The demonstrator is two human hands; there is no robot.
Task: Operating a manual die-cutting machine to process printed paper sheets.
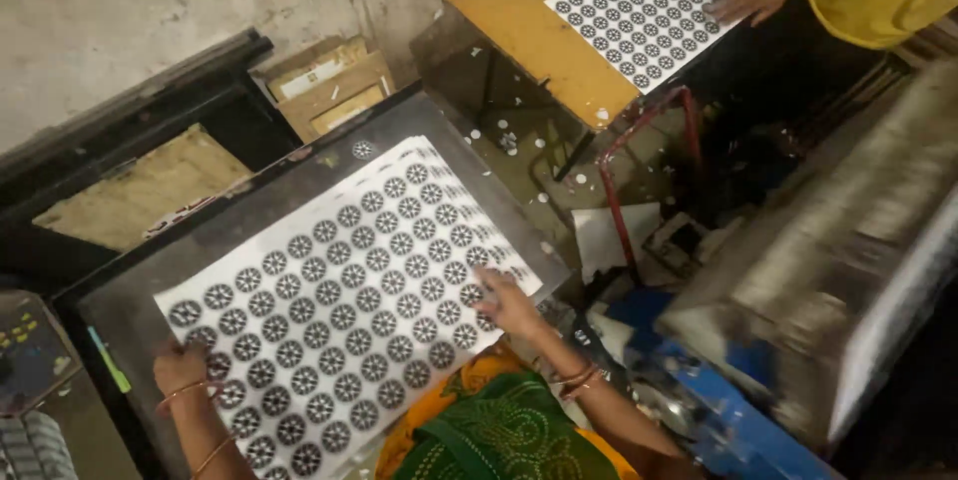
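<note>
- Your left hand [180, 368] pinches the near-left edge of the white sheet [344, 300] printed with rows of dark round patterns.
- Your right hand [507, 305] lies flat and open on the sheet's right edge.
- The sheet lies flat on a dark grey metal counter [249, 211], tilted in view.
- Behind it there's a cardboard box [329, 86] against a rough plaster wall [130, 1].
- Across the littered floor [519, 156], another person's hand [743, 3] rests on a matching sheet [639, 6] on an orange table [529, 31].
- On the right, a blurry grey machine [848, 240].
</note>
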